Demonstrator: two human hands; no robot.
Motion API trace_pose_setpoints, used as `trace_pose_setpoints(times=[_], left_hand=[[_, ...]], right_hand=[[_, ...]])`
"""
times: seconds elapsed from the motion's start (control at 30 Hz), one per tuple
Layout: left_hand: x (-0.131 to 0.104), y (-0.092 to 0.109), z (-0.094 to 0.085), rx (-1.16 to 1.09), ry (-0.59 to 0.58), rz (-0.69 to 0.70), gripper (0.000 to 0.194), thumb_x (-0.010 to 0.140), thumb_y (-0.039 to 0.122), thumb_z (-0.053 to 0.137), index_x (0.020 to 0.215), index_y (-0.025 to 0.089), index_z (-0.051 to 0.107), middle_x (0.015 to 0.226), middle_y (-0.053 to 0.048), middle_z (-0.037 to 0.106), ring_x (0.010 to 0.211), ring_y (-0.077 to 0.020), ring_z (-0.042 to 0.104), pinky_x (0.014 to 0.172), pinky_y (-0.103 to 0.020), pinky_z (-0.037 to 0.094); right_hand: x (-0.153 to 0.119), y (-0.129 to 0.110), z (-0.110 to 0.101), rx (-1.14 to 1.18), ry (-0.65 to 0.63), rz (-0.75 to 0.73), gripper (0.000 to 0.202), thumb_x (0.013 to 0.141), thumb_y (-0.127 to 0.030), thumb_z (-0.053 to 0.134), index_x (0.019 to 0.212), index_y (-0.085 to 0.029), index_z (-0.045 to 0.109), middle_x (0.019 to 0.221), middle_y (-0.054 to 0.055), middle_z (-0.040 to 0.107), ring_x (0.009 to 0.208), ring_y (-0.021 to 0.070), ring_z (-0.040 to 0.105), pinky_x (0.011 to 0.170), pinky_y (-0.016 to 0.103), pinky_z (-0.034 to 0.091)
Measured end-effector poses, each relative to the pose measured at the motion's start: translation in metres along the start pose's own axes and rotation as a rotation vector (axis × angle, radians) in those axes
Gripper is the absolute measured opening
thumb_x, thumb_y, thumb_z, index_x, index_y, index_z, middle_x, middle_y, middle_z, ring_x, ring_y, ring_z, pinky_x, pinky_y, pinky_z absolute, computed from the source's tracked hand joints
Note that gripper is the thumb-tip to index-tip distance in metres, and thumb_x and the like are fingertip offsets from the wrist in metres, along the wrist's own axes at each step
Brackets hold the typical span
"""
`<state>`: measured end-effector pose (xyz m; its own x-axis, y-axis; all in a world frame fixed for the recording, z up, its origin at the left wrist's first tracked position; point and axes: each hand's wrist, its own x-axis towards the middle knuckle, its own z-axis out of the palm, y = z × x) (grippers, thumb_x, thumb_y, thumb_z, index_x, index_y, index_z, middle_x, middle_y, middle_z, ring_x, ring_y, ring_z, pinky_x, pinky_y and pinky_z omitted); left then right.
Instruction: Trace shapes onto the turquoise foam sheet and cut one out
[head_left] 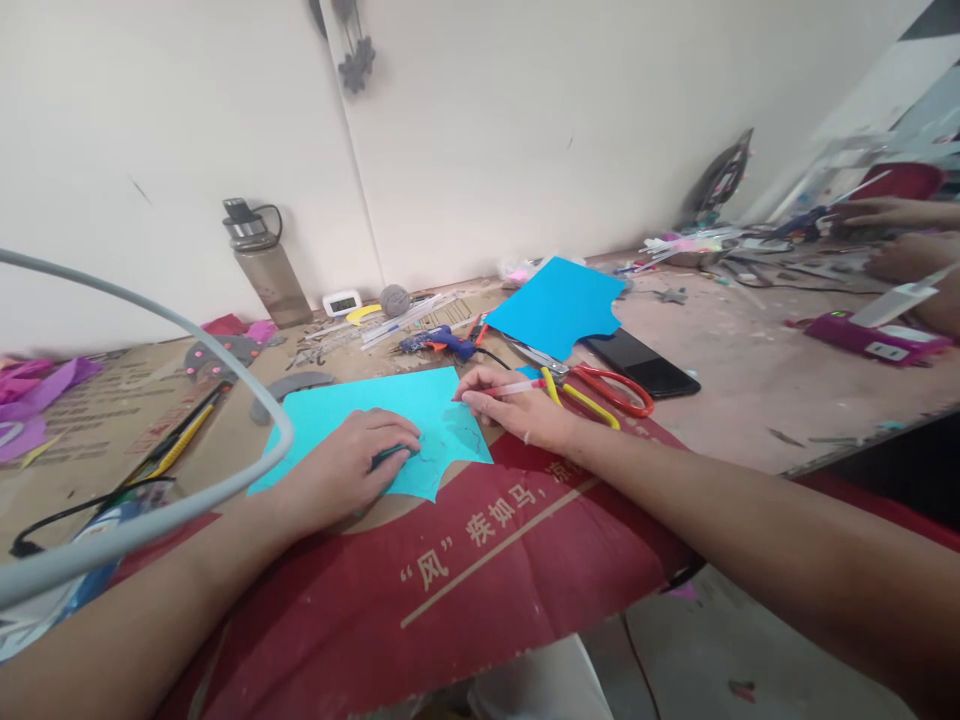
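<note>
One turquoise sheet [330, 410] lies crosswise behind the cardboard's [510, 600] near edge, left hand [364, 455] atop, grip unclear, right hand [517, 408] at its right, pinching a pen [527, 386].

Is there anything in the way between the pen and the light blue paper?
Nothing that I can see. The right hand holds the pen with its tip over the paper. The left hand rests on the paper, but off to the left of the tip.
</note>
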<state>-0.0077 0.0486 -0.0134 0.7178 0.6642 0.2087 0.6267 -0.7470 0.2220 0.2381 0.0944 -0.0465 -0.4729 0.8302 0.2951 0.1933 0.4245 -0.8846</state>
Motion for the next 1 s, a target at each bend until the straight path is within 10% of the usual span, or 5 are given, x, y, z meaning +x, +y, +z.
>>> trace_pose_setpoints(times=[0.43, 0.73, 1.0], left_hand=[[0.001, -0.001, -0.006, -0.112, 0.026, -0.083, 0.025, 0.091, 0.028, 0.045, 0.107, 0.024, 0.065, 0.113, -0.002, 0.065, 0.104, -0.0173, 0.059, 0.092, -0.03, 0.044], [-0.001, -0.018, -0.005, -0.146, 0.128, -0.247, 0.019, 0.083, 0.026, 0.054, 0.096, 0.022, 0.066, 0.102, -0.001, 0.068, 0.094, -0.018, 0.062, 0.084, -0.03, 0.047], [-0.001, -0.014, -0.005, -0.163, 0.12, -0.236, 0.018, 0.081, 0.024, 0.053, 0.088, 0.023, 0.069, 0.101, -0.001, 0.068, 0.094, -0.0178, 0.062, 0.085, -0.03, 0.047]], right_hand=[[-0.007, -0.014, 0.002, -0.308, 0.063, -0.261, 0.017, 0.091, -0.027, 0.051, 0.099, -0.021, 0.065, 0.097, 0.002, 0.069, 0.092, 0.0149, 0.061, 0.083, 0.028, 0.045], [0.002, -0.045, 0.001, -0.3, -0.203, -0.344, 0.022, 0.088, -0.029, 0.055, 0.108, -0.019, 0.059, 0.105, 0.006, 0.065, 0.095, 0.0173, 0.059, 0.082, 0.029, 0.046], [0.015, -0.022, 0.017, -0.534, -0.2, -0.311, 0.034, 0.079, -0.032, 0.068, 0.105, -0.012, 0.06, 0.094, 0.008, 0.065, 0.083, 0.0188, 0.059, 0.075, 0.03, 0.044]])
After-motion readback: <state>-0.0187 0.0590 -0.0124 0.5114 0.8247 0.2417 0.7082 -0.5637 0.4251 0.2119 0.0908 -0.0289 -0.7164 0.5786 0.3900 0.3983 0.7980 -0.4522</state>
